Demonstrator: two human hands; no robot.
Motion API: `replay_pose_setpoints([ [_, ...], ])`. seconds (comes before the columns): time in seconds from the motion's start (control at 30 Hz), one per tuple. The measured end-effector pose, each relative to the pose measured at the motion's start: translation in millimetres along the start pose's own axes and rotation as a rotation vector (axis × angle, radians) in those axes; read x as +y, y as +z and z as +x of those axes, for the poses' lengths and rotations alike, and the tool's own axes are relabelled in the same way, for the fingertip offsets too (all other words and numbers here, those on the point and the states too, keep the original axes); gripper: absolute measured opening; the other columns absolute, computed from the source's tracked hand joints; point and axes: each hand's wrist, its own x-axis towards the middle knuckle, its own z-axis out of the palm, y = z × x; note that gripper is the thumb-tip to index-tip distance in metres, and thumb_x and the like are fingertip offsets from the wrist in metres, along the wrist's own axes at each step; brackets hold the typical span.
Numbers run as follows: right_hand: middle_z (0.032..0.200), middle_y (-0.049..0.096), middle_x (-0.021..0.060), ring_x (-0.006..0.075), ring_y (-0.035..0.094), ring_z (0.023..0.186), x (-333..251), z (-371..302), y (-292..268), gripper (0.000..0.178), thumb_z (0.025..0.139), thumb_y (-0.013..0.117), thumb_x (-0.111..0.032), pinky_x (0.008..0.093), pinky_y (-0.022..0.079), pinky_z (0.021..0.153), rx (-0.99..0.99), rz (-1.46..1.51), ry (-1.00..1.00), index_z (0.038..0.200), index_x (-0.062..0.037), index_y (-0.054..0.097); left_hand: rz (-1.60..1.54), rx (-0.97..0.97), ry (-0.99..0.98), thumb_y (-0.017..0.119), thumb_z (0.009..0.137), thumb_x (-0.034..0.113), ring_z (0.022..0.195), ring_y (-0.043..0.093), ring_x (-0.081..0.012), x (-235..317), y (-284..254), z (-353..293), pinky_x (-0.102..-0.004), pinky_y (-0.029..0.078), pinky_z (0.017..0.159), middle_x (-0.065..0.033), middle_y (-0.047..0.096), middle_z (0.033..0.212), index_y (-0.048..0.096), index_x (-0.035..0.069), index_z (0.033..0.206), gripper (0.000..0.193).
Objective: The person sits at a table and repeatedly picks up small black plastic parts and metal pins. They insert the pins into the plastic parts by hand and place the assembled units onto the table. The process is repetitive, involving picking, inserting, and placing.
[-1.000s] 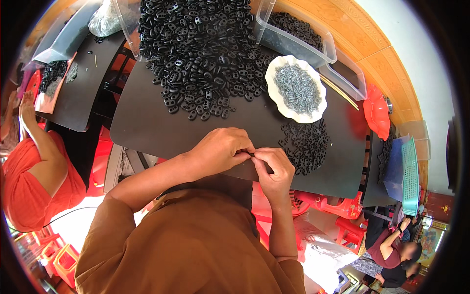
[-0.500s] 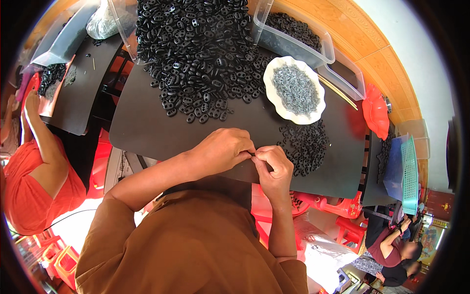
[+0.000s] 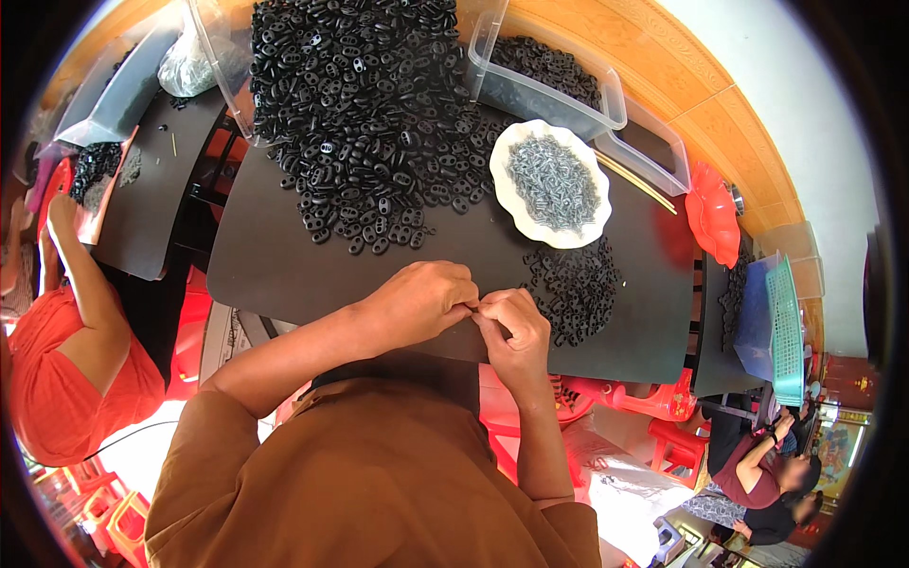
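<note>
Pinching something tiny, both hands met at the lower middle of the frame, right over the near edge of the black board [image 3: 284, 275]. Left hand [image 3: 421, 298] and right hand [image 3: 511, 331] had fingertips pressed together, clenched around a small part at about [image 3: 475, 310], but it was almost wholly hidden, so honestly I couldn't tell which way it pointed or how its long axis ran. Going by the piles, it was probably one of the black pieces. It sat right between the two hands, touching both, neither one really nearer.

Just right of the right hand lay a small pile [image 3: 573, 289] of black pieces, near enough for that hand. Up from that sat a white dish [image 3: 507, 204] of grey metal bits. The big heap [image 3: 360, 104] of black oval pieces filled the upper middle, well apart from the hands, with a clear tub [image 3: 544, 90] at upper right. A co-worker in orange [image 3: 66, 369] sat at far left.
</note>
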Motion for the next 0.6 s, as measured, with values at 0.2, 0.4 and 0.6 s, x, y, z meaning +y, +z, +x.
replay_pose_setpoints([
  [0.2,0.084,0.065,0.0088,0.0281,0.059,0.077,-2,-1,0,0.017,0.075,0.070,0.009,0.0369,0.048,0.067,-0.012,0.000,-0.004,0.079,-0.0025,0.059,0.046,-0.019,-0.004,0.073,0.080,0.004,0.083,0.066,-0.0329,3,-4,1,-0.0426,0.054,0.072,-0.0113,0.066,0.086,0.070,0.002,0.090,0.010],
  [0.4,0.083,0.066,0.0082,0.0160,0.065,0.070,-7,5,-9,0.011,0.081,0.071,0.004,0.0286,0.052,0.063,0.004,0.128,0.089,0.086,-0.0016,0.063,-0.067,0.038,0.053,0.073,0.086,0.007,0.077,0.067,-0.0278,-2,-5,-1,-0.0368,0.055,0.071,-0.0114,0.068,0.090,0.072,0.004,0.105,0.020],
  [0.6,0.082,0.067,0.0031,0.0095,0.064,0.074,16,113,-70,0.009,0.088,0.068,0.000,0.0250,0.052,0.065,-0.084,0.485,0.325,0.092,-0.0030,0.061,-0.265,0.085,-0.136,0.070,0.090,0.006,0.073,0.065,-0.0209,2,-10,-3,-0.0330,0.055,0.068,-0.0091,0.067,0.090,0.064,0.006,0.124,0.035],
])
